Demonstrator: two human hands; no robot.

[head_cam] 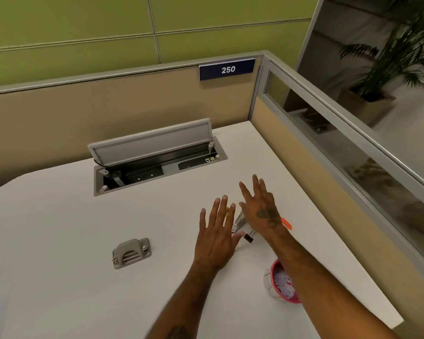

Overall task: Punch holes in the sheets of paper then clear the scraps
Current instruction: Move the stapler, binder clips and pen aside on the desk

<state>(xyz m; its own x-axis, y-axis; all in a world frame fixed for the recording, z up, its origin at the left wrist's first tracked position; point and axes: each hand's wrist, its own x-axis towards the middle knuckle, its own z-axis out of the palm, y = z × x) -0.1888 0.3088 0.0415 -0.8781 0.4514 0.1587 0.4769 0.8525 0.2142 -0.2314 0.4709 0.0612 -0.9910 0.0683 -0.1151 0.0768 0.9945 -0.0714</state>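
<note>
Hands are hovering flat over the white desk [59, 241] in the head view (the only one there is). The left hand [216, 241] is lying open, fingers straight and spread, holding nothing. The right hand [260, 206] is likewise released, fingers fanned, gripping nothing. Whether either palm is touching the desk I cannot tell.

Between and under them a small heap of stationery is showing: a silver metal piece [239, 222], a black clip [249, 239], a yellow bit [227, 211], and an orange marker [287, 223] poking out at three o'clock of the right wrist. The grey hole punch [131, 252] is sitting alone at nine o'clock from the left hand, well apart. No sheets of paper are showing.

The pink cup [272, 271], holding white scraps [283, 283], is standing at five o'clock from the hands, just beside the right forearm [304, 265]. That, I judge, is the risk: a careless pull back of that arm could tip the cup and scatter the scraps. A sweeping push could also send the marker toward the desk's three o'clock edge.
</note>
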